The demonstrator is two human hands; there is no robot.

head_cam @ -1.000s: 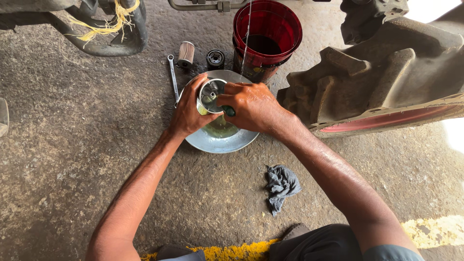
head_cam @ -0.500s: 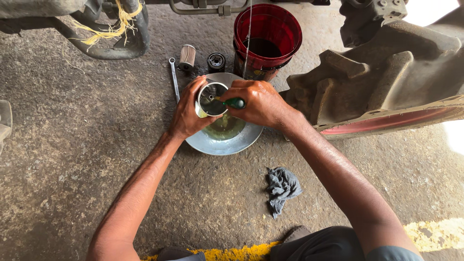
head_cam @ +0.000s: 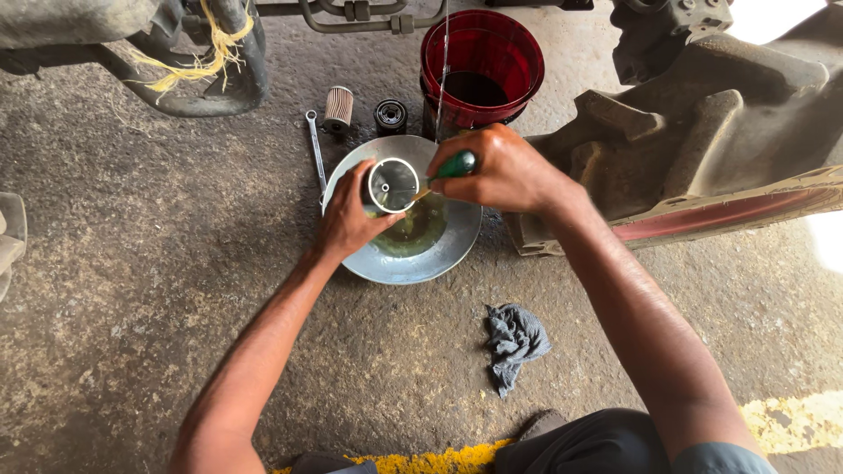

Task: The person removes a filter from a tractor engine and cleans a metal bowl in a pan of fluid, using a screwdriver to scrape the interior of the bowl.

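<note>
Change since earlier frame: right hand (head_cam: 505, 171) has lifted clear of the cup mouth and drawn toward the bucket side, so the green-handled tool (head_cam: 446, 169) and the open cup interior now show; left hand has kept its place.
Landmark: steel basin (head_cam: 457, 241) on the concrete floor (head_cam: 158, 290); all places below are given from it.
Machine body: large dirty casting (head_cam: 702, 140) just to the right of the basin.
Red bucket (head_cam: 481, 61): just behind the basin, dark oil inside, a thin stream falling into it.
Rag (head_cam: 514, 347): in front of the basin, apart from it.
Spanner (head_cam: 314, 149): along the basin's left rim.
Paper filter element (head_cam: 338, 107) and black cap (head_cam: 391, 116): behind the basin, left of the bucket.
Left hand (head_cam: 347, 219): closed round the metal filter cup (head_cam: 392, 184), which I hold tilted over the basin's yellowish fluid.
Right hand: closed on the tool handle, tip inside the cup.
Technique, as I judge it: I keep the cup over the basin so drips fall in, grip it firmly, and work the tip round the wall with light pressure.
</note>
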